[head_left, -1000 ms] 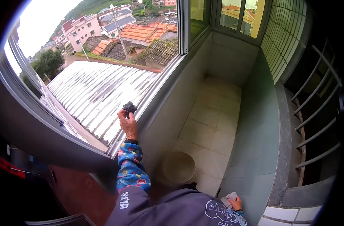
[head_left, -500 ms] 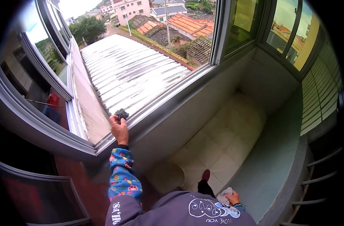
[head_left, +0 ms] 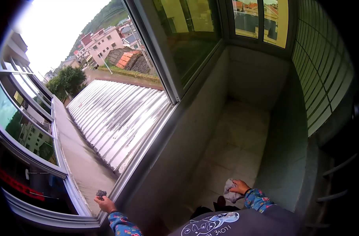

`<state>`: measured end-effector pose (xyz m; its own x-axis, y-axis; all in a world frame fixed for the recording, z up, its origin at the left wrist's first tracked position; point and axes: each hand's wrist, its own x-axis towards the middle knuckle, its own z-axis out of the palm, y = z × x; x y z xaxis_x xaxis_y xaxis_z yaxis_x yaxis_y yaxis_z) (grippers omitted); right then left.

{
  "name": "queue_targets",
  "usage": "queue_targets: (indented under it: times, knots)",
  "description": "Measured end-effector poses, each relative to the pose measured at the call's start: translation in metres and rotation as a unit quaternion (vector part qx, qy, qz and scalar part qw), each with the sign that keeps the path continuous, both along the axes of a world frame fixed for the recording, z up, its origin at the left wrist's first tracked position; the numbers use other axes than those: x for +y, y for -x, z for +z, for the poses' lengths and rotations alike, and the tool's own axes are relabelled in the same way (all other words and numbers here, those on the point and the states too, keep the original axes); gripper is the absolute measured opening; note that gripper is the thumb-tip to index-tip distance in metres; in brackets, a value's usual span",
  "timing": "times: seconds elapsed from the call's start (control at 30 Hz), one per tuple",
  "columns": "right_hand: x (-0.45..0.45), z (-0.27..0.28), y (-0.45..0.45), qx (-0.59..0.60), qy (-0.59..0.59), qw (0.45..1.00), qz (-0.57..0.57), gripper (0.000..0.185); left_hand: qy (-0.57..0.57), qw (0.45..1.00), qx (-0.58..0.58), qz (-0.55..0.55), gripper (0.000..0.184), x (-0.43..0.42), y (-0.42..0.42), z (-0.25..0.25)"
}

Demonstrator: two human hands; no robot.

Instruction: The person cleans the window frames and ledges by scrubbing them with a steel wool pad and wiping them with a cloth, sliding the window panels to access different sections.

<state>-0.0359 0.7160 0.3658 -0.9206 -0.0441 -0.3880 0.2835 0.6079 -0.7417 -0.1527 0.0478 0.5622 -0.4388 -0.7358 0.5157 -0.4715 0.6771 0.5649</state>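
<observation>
Between the fingers of my left hand [head_left: 105, 205] is a dark grey, curly scouring pad [head_left: 100, 193]. That hand is at the open window, beside the metal window track [head_left: 138, 159] near its lower left corner. I cannot tell whether the pad touches the frame. Lower right, my right hand [head_left: 240, 187] grips a crumpled pale grey cloth [head_left: 231, 192], held in the air above the tiled floor. Both sleeves are blue with a flower print.
A low wall [head_left: 187, 133] runs under the window to the far corner. Glass panes [head_left: 42, 147] stand at the left, and a sliding pane [head_left: 187, 35] at the upper middle. Outside lies a corrugated metal roof [head_left: 116, 118]. Dark curved bars [head_left: 338, 167] are at the right.
My view has turned and tilted. My left hand with the scouring pad now appears lower and further left, near the frame's corner. My right hand has come up and forward with the cloth.
</observation>
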Motion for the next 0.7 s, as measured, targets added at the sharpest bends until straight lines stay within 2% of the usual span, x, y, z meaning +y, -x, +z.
queue_targets:
  times: [0.07, 0.13, 0.2, 0.3, 0.43, 0.7]
  knots:
    - [-0.013, -0.001, 0.023, 0.046, 0.033, 0.998, 0.004, 0.065, 0.015, 1.000, -0.007, 0.001, 0.024, -0.020, 0.001, -0.014]
    - [-0.027, 0.001, 0.045, 0.085, 0.048, 0.995, 0.016, 0.062, 0.005, 1.000, -0.014, 0.016, 0.024, -0.011, 0.004, -0.005]
    - [-0.041, 0.046, 0.074, 0.043, 0.069, 0.996, 0.043, 0.066, 0.006, 1.000, -0.012, 0.022, 0.023, -0.019, -0.001, -0.014]
    - [-0.056, 0.073, 0.119, 0.139, 0.083, 0.984, 0.082, 0.060, 0.026, 0.999, -0.004, 0.025, 0.023, -0.011, -0.005, -0.009]
    - [-0.071, 0.141, 0.184, 0.258, 0.089, 0.953, 0.132, 0.055, 0.019, 0.999, 0.039, 0.004, 0.021, -0.003, -0.009, -0.005]
    - [-0.117, 0.267, 0.301, 0.442, 0.068, 0.869, 0.214, 0.055, -0.003, 1.000, -0.011, -0.012, 0.021, 0.004, -0.015, 0.000]
